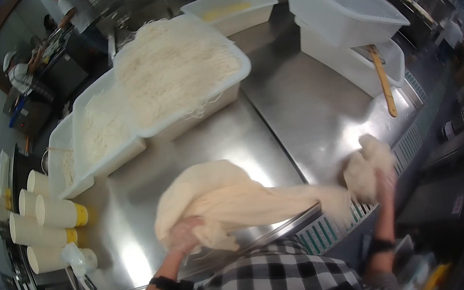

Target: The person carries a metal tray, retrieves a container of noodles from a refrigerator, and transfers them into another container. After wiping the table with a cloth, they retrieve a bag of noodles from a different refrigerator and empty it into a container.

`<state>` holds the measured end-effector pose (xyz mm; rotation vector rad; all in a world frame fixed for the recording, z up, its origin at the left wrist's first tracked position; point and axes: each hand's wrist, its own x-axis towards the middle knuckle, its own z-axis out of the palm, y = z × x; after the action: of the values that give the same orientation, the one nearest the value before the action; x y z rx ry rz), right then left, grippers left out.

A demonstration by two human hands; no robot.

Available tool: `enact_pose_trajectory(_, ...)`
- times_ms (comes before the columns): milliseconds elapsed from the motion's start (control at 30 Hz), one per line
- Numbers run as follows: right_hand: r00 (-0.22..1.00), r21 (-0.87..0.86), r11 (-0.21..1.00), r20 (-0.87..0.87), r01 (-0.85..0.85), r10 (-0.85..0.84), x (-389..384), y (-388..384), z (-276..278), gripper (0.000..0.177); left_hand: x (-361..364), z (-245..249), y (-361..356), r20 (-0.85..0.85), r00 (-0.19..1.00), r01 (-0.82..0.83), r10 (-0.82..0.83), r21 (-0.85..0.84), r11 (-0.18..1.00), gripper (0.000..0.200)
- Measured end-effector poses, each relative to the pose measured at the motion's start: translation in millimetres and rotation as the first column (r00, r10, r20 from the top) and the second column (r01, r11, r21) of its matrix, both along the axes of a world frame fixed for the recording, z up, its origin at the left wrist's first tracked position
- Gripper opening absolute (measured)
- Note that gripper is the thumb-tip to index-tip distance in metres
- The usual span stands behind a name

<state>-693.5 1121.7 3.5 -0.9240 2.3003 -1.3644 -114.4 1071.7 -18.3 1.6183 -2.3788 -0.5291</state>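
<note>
A large cream cloth (233,196) lies bunched and folded across the front of the steel table, its right part stretched sideways and smeared by motion. My left hand (185,235), in what looks like a thin clear glove, is closed on the cloth's near left edge. Off to the right, over the table's slotted edge, my right hand (386,181) grips a crumpled end of the cloth. That hand is blurred, and cloth covers most of its fingers.
Noodle-like strands heap in a big white tub (243,62), with smaller tubs to its left. Stacked white tubs (343,8) and a wooden-handled tool (382,80) are at right. Paper cup stacks (34,228) line the left. A tub with yellow contents (230,13) sits behind. Other people (24,77) work beyond.
</note>
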Motion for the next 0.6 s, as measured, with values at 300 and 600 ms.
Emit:
enact_pose_trajectory(300, 0.066, 0.502, 0.031, 0.053, -0.864, 0.996, 414, -121, -56, 0.050, 259, -19, 126, 0.054, 0.498, -0.859, 0.865, -0.106, 0.501, 0.041)
enact_pose_trajectory(600, -0.312, -0.341, -0.099, 0.655, -0.935, 0.688, 514, -91, 146, 0.052, 233, 173, 100, -0.839, 0.263, -0.940, 0.477, -0.110, 0.324, 0.044)
